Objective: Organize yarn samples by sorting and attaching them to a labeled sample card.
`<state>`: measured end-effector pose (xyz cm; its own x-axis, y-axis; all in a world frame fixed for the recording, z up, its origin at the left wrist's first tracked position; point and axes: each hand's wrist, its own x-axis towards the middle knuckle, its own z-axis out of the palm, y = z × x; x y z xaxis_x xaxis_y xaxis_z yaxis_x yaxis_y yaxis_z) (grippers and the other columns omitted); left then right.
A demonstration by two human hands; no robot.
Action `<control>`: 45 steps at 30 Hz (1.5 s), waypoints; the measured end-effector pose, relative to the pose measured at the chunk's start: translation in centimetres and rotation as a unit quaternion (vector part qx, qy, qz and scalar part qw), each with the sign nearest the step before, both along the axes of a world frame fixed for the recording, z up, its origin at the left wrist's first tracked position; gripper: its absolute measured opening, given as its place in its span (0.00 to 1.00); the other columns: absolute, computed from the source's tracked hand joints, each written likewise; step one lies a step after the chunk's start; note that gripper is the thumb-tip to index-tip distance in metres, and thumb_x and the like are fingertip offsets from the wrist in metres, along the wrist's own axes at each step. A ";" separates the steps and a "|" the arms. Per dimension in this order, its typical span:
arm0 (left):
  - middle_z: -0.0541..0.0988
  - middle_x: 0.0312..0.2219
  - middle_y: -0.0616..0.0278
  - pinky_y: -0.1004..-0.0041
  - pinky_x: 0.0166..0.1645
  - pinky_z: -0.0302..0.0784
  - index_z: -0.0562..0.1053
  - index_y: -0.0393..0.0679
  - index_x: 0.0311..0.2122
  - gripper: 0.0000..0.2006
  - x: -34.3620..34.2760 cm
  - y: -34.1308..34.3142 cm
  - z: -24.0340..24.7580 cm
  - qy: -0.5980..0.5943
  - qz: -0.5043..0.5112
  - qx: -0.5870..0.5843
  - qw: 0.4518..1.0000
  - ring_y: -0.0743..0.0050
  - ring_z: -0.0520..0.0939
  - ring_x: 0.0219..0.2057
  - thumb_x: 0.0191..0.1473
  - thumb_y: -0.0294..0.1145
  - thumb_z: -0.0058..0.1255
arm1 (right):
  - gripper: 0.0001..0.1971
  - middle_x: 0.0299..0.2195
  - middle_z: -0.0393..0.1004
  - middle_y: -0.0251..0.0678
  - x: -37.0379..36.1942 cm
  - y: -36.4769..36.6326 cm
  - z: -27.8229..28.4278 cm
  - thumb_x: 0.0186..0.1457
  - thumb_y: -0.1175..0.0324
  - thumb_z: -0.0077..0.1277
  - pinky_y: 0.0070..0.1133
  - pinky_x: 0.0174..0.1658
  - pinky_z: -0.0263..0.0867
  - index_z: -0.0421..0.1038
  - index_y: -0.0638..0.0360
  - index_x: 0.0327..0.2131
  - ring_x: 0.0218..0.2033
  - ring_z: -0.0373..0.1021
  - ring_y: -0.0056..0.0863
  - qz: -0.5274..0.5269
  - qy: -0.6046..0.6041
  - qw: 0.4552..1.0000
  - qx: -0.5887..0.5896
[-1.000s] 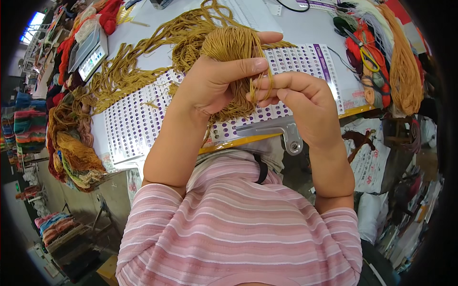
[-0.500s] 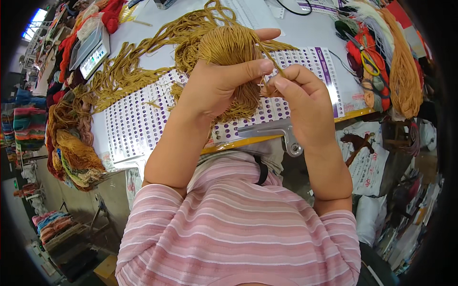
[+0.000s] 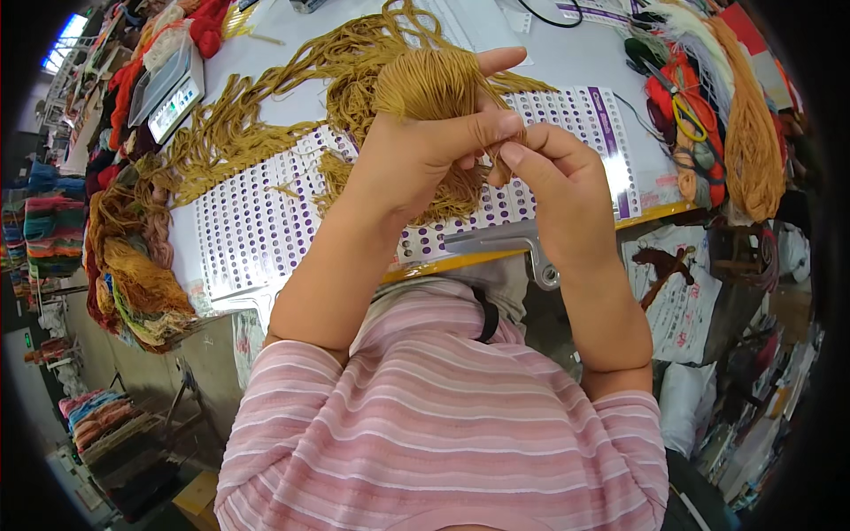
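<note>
My left hand (image 3: 412,159) is wrapped around a skein of mustard-brown yarn (image 3: 428,84), its strands draped over the fingers and hanging down below them. One finger sticks out past the far side of the skein. The thumb tip meets the fingertips of my right hand (image 3: 567,181), which is closed in a pinch at the skein's right side. A bit of yarn shows just under that pinch; what lies between the fingertips is mostly hidden. Behind and left of the hands, more loose mustard yarn (image 3: 239,146) is spread over the table.
White cards with rows of punched holes (image 3: 257,226) lie along the near table edge, with a grey metal bracket (image 3: 496,239) over it. A digital scale (image 3: 177,102) stands at left among coloured yarn. Yellow-handled scissors (image 3: 688,119) rest on yarn at right, beside an orange-tan hank (image 3: 753,150).
My right fingertips have come up against my left thumb. The strand that ran from the skein's top to the right hand no longer shows. My left hand has shifted slightly right.
</note>
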<state>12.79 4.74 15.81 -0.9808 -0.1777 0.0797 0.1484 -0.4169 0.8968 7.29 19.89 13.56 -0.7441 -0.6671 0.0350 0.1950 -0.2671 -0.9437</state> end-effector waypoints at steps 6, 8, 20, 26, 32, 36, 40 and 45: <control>0.76 0.24 0.72 0.86 0.23 0.58 0.67 0.37 0.56 0.30 -0.1 0.0 -0.2 -0.006 -0.008 0.025 1.000 0.91 0.67 0.20 0.45 0.25 0.61 | 0.05 0.26 0.75 0.32 0.1 -0.3 0.5 0.54 0.74 0.53 0.13 0.35 0.64 0.73 0.66 0.32 0.28 0.69 0.15 0.015 -0.050 0.998 -0.028; 0.76 0.24 0.71 0.86 0.23 0.59 0.68 0.38 0.56 0.29 0.0 0.1 -0.1 -0.018 -0.018 0.023 0.999 0.91 0.67 0.20 0.46 0.26 0.60 | 0.05 0.26 0.75 0.32 0.1 -0.3 0.3 0.54 0.74 0.53 0.13 0.35 0.64 0.73 0.66 0.32 0.28 0.69 0.15 0.022 -0.047 0.998 -0.018; 0.75 0.30 0.65 0.80 0.33 0.69 0.57 0.30 0.61 0.33 0.2 -1.8 -1.4 0.029 -0.086 0.015 0.996 0.83 0.71 0.26 0.52 0.29 0.53 | 0.05 0.26 0.75 0.34 0.0 0.3 0.2 0.55 0.74 0.51 0.14 0.37 0.64 0.72 0.66 0.32 0.29 0.70 0.16 0.028 -0.026 0.999 -0.019; 0.73 0.26 0.67 0.80 0.34 0.69 0.55 0.29 0.61 0.36 0.6 -1.6 -0.6 0.024 -0.096 0.026 0.995 0.83 0.71 0.25 0.48 0.25 0.57 | 0.05 0.26 0.75 0.33 0.1 0.3 0.3 0.55 0.74 0.52 0.12 0.35 0.63 0.72 0.66 0.33 0.28 0.69 0.14 0.032 -0.026 0.999 -0.018; 0.73 0.26 0.67 0.81 0.32 0.68 0.56 0.28 0.60 0.36 0.3 -2.0 -1.2 0.027 -0.093 0.010 0.995 0.84 0.70 0.25 0.48 0.26 0.58 | 0.03 0.27 0.73 0.32 0.2 0.4 1.1 0.54 0.76 0.49 0.16 0.38 0.64 0.70 0.64 0.32 0.29 0.69 0.19 0.022 0.025 0.997 0.067; 0.74 0.27 0.67 0.82 0.31 0.67 0.58 0.27 0.59 0.35 0.3 -2.0 -1.2 0.020 -0.097 0.013 0.995 0.84 0.71 0.25 0.47 0.27 0.59 | 0.02 0.27 0.74 0.31 0.3 0.2 0.7 0.54 0.75 0.50 0.14 0.36 0.61 0.70 0.63 0.31 0.29 0.68 0.14 0.015 0.019 1.000 0.006; 0.75 0.28 0.66 0.80 0.31 0.69 0.58 0.27 0.59 0.36 0.3 -2.3 -1.1 0.019 -0.108 0.033 0.993 0.83 0.72 0.26 0.45 0.28 0.60 | 0.01 0.30 0.75 0.31 -0.1 0.3 0.1 0.53 0.76 0.50 0.11 0.34 0.60 0.71 0.63 0.30 0.30 0.67 0.12 0.012 0.012 0.999 -0.031; 0.74 0.26 0.67 0.77 0.32 0.70 0.59 0.28 0.59 0.37 0.0 -2.1 -1.1 0.017 -0.082 0.019 0.996 0.80 0.74 0.26 0.43 0.29 0.59 | 0.01 0.28 0.73 0.29 0.1 -0.1 0.5 0.53 0.77 0.50 0.12 0.35 0.60 0.71 0.63 0.30 0.29 0.66 0.12 0.005 -0.009 0.999 -0.044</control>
<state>12.81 2.66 14.69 -0.9938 -0.0177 0.1098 0.1052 -0.4709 0.8759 7.41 19.82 14.01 -0.7382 -0.6697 0.0805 0.2152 -0.3470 -0.9128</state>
